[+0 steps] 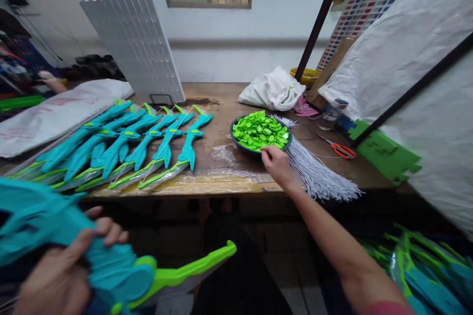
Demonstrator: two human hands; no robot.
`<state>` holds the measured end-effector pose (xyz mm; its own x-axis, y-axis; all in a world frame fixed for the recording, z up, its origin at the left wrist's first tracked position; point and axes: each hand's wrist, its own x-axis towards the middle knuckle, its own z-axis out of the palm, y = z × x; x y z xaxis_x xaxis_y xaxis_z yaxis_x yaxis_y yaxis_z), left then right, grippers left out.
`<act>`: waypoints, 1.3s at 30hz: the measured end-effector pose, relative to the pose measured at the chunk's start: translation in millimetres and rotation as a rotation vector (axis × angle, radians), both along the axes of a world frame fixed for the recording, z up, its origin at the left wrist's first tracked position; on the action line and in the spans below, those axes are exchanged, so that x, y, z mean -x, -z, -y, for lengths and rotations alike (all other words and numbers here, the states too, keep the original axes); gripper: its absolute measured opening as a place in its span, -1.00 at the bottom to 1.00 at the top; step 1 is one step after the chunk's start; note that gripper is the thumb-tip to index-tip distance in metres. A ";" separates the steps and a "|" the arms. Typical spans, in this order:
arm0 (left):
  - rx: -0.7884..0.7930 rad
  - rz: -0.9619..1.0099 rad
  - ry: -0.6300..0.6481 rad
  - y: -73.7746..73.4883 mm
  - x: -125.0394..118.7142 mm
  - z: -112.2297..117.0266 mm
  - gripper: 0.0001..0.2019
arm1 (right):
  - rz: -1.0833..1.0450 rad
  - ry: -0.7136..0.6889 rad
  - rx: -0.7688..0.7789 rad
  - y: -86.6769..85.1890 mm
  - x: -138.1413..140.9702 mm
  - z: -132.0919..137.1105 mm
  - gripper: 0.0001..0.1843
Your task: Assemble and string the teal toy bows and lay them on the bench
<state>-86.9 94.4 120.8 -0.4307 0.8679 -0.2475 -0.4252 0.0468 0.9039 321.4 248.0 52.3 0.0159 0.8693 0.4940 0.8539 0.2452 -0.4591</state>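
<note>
My left hand [62, 270] grips a teal toy bow [107, 261] with a lime-green limb, held low in front of the table. Part of this bow runs out of view at the left. My right hand [275, 161] is at the near rim of a dark bowl [239, 146] heaped with small bright green plastic pieces [258, 130]. Its fingers are curled together, and whatever may be between them is hidden. Beside the bowl, a bundle of pale grey cords [321, 170] spreads over the table toward its front edge.
Several teal toy bows [142, 140] lie in a row on the wooden table [221, 184]. Orange-handled scissors [342, 150], a green foam mat piece [384, 152] and a white bag [275, 89] sit to the right. More bows [424, 275] are piled low right. Another person's hand [51, 80] shows far left.
</note>
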 end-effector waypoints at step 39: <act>-0.044 0.036 0.303 60.2 -59.4 36.4 -0.49 | -1.020 -0.560 0.491 -58.0 104.4 63.7 -0.51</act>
